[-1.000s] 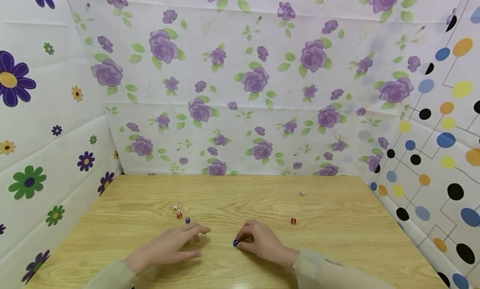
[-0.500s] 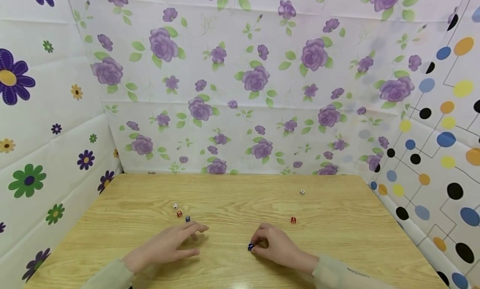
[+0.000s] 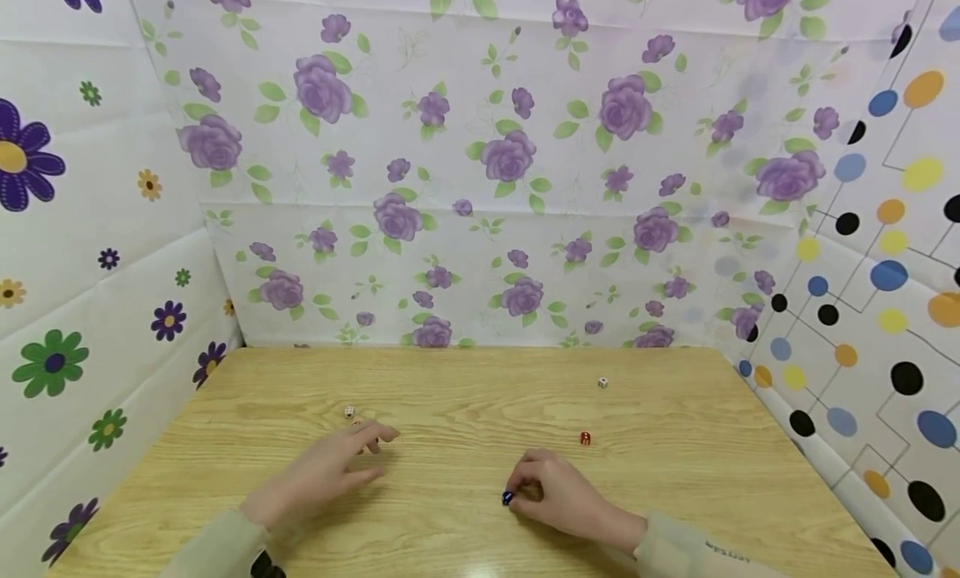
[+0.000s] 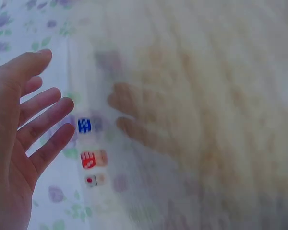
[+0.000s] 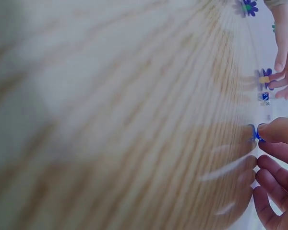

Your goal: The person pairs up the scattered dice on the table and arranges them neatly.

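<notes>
Between thumb and fingertips, my right hand [image 3: 558,495] pinches a blue die [image 3: 507,498] at the tabletop; the right wrist view catches the same blue die [image 5: 260,133] under the thumb. My left hand [image 3: 315,476] hovers above the table at the left with its fingers spread and nothing in them. It largely covers a second blue die and a red die in the head view. From the left wrist, that blue die [image 4: 84,125], the red die [image 4: 88,160] and a white die [image 4: 90,180] stand in a row beyond the fingertips.
Right of centre on the wooden table [image 3: 465,395] lies another red die [image 3: 585,438]. Farther back is another white die [image 3: 603,383]. Patterned cloth walls enclose the table at the back, left and right.
My right hand has drawn the pinched blue die to the right and slightly nearer. Lately my left hand has shifted left, now covering the left-hand blue die and most of the red one.
</notes>
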`<state>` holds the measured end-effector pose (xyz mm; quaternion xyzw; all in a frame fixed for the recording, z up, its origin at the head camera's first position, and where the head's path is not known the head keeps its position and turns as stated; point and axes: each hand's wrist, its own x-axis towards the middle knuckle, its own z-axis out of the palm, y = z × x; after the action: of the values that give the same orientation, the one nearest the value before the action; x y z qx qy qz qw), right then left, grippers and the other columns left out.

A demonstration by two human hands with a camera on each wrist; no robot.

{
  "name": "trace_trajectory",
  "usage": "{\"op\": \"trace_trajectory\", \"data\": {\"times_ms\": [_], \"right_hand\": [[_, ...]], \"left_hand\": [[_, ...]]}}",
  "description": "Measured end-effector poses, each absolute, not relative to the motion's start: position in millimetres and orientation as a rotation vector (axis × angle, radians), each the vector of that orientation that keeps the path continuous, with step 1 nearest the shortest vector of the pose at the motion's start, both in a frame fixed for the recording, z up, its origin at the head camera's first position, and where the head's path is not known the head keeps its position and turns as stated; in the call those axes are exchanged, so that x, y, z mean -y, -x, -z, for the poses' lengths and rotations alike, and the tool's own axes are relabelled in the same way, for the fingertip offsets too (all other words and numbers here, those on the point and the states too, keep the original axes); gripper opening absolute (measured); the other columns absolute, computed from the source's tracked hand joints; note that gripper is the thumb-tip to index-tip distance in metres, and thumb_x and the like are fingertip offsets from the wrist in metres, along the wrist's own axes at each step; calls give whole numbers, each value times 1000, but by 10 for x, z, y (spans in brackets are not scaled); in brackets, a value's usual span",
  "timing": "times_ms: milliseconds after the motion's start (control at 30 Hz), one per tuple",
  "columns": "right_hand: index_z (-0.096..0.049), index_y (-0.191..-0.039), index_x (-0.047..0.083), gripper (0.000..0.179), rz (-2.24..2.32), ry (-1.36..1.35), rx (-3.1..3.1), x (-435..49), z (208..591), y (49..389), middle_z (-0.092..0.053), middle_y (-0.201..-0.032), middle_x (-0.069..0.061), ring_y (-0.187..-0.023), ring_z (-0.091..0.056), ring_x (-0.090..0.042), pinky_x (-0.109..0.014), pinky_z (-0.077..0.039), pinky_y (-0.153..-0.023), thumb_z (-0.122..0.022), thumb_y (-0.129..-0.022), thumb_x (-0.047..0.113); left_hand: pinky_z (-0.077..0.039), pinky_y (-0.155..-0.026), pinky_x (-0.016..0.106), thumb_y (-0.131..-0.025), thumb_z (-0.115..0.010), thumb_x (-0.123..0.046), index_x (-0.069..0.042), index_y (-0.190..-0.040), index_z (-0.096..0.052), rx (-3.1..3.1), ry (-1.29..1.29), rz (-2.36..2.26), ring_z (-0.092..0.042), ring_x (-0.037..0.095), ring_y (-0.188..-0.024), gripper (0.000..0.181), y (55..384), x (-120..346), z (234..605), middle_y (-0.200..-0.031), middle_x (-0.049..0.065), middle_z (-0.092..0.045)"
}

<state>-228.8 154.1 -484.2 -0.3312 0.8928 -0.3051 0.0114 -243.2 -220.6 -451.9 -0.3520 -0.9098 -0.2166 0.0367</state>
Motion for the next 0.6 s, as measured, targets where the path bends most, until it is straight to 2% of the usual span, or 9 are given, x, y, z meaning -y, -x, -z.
{"op": "trace_trajectory", "data": {"times_ms": [200,433,600], "right_hand": [[-73,-92,26,6,958,1039,-2782,-1536,4827,2271,-62,-94,13,-86,-57,-3,-19,-50,-75,-76,-88,24],[-73,-93,29,7,937,1014,-2799,-1546,4825,2234,-62,-97,14,-89,-56,-4,-20,-49,-77,-75,-88,25],[-73,-93,31,8,928,989,-2801,-1549,4828,2201,-60,-100,14,-92,-54,-4,-21,-48,-78,-75,-88,26]], "left_hand": [[-57,-72,26,-93,-68,-17,-10,-130,-58,2756,1024,719,-68,19,-95,39,2550,2317,4578,-119,7,-66],[-58,-75,32,-90,-71,-11,-10,-125,-60,2691,1026,661,-68,17,-92,37,2637,2414,4646,-115,5,-66],[-56,-71,27,-89,-72,-9,-9,-121,-61,2739,1016,691,-65,14,-87,34,2676,2468,4652,-108,3,-64]]}}
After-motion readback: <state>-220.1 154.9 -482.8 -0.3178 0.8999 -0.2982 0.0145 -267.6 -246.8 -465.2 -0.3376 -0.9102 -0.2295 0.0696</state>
